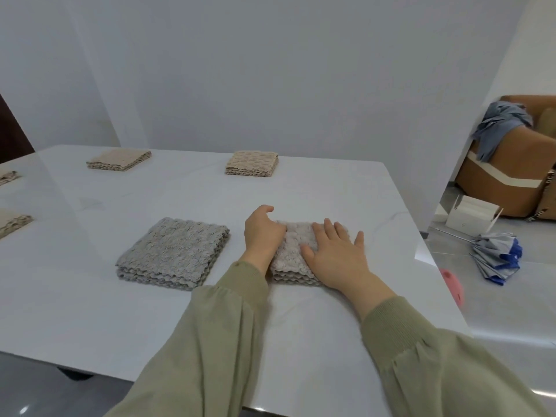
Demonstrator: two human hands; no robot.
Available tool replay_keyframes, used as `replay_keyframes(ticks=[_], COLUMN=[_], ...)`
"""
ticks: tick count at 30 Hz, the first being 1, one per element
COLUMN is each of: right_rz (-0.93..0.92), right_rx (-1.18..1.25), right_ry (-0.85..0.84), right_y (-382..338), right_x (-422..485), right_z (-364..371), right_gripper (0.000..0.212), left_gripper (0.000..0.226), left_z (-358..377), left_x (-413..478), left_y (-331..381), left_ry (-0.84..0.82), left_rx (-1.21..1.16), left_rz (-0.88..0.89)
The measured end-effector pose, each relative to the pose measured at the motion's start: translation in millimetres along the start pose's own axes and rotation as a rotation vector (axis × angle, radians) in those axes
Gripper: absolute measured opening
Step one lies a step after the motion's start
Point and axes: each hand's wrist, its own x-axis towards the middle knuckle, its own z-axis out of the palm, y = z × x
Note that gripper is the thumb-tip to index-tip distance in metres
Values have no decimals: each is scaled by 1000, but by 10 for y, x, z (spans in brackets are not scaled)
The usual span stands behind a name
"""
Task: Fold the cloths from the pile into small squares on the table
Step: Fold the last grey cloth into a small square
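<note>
You are pressing your right hand (334, 255), fingers straight and spread, flat on the folded pale cloth (293, 251), which is lying toward the counter's (120, 302) right edge. Your left hand (262, 234) is curling its fingers round the cloth's left side. A folded grey cloth (174, 252) is lying just beside it, and beige squares (252, 163) are sitting along the far edge.

On my table (90, 296) the near cloth (294, 239) lies right of the second cloth (174, 254); the third cloth (118, 159) and fourth cloth (252, 163) lie behind; perhaps more cloths (13, 222) far left.
</note>
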Motion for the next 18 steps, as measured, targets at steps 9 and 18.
replay_keyframes(ticks=[9,18], right_rz=[-34,4], right_rx=[70,155], right_ry=[166,27], right_y=[69,125], right_x=[-68,-84], right_z=[-111,-53], right_gripper=[55,53], left_gripper=[42,50], left_z=[-60,-29], left_x=[-212,-306], left_y=[-86,-191], left_ry=[-50,-322], left_rx=[375,580], left_rz=[586,416])
